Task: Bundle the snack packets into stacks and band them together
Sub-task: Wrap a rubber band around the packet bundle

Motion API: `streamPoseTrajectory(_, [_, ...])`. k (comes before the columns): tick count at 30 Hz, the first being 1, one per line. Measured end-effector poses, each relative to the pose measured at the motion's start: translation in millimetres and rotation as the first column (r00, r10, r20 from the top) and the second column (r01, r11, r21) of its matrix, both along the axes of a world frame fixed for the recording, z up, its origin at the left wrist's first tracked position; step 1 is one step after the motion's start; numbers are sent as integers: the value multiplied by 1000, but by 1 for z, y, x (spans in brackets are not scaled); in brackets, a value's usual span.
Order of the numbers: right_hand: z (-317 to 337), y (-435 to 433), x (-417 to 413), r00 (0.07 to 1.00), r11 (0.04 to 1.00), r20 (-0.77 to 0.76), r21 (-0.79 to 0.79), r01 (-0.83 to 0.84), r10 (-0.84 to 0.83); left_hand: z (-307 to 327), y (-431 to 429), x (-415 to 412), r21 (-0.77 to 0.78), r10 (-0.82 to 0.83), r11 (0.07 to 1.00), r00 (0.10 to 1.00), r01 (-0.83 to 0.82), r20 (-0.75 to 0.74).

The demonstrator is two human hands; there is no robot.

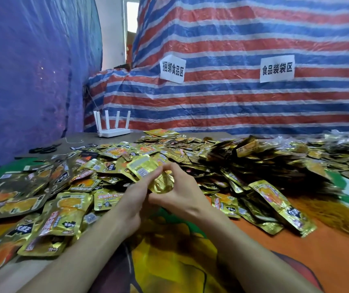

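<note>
Snack packets (pixel 146 168): few gold ones held as small stack between our hands, just above loose pile (pixel 68 199). Left hand (pixel 134 195) pinches stack's near edge; right hand (pixel 182 193) curls round crumpled lower end. We see no band on it. Risks, as we judge: slick foil slides, stack fans out under weak pinch; uneven edges make band sit crooked; dropped packet gets lost in pile spreading left, right, beyond hands. Scissors (pixel 42 149) far left, beyond hands.
</note>
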State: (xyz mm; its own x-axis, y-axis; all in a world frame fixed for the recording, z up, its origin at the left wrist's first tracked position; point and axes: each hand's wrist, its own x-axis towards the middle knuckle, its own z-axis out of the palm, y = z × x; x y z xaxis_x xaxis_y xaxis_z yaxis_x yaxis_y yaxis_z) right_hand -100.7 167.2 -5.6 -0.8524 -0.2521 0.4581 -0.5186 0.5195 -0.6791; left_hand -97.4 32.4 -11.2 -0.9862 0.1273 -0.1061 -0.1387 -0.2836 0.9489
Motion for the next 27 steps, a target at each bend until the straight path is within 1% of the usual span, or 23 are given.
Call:
streamPoseTrajectory(2, [6,8,0,998,996,4,46,70,-70,0,7,2,-10,-18,1000,1000,18,-6])
streamPoseTrajectory(4, [14,20,1,988,984,16,92,155,-157,-2,14,2,7,-18,1000,998,18,-56])
streamPoseTrajectory(6, [22,36,2,962,955,49,146,259,-269,-4,19,2,-56,-10,998,996,5,-92])
streamPoseTrajectory(7, [25,45,2,936,923,59,199,328,-346,-5,20,2,-107,-17,994,995,6,-103])
streamPoseTrajectory(10, [31,73,2,823,773,-2,340,535,-568,-8,20,2,-203,-33,979,990,4,-140])
streamPoseTrajectory(12, [31,86,3,759,682,-70,390,618,-647,-8,18,1,-218,-24,976,987,-11,-160])
streamPoseTrajectory(14, [27,92,7,728,614,-113,460,641,-676,-7,15,0,-218,-2,975,985,-36,-172])
streamPoseTrajectory(16, [20,96,11,719,539,-157,559,630,-677,-6,11,-1,-214,35,974,983,-74,-180])
streamPoseTrajectory(18, [11,97,14,711,409,-245,676,613,-659,-5,8,-2,-208,83,970,977,-124,-195])
streamPoseTrajectory(19, [8,97,16,709,358,-271,714,602,-651,-4,6,-3,-211,111,965,972,-155,-209])
streamPoseTrajectory(20, [5,97,17,708,336,-275,731,594,-651,-3,5,-3,-222,142,955,962,-195,-234])
streamPoseTrajectory(22, [4,94,19,704,339,-270,727,596,-657,-2,3,-4,-287,207,906,917,-311,-341])
streamPoseTrajectory(24, [7,88,19,706,366,-309,685,630,-637,-1,-1,-5,-379,245,801,832,-463,-498])
streamPoseTrajectory(26, [10,76,14,734,452,-334,617,645,-592,-1,-6,-5,-441,271,679,759,-586,-592])
streamPoseTrajectory(27, [12,68,9,758,506,-325,589,631,-566,0,-10,-5,-463,286,631,741,-623,-607])
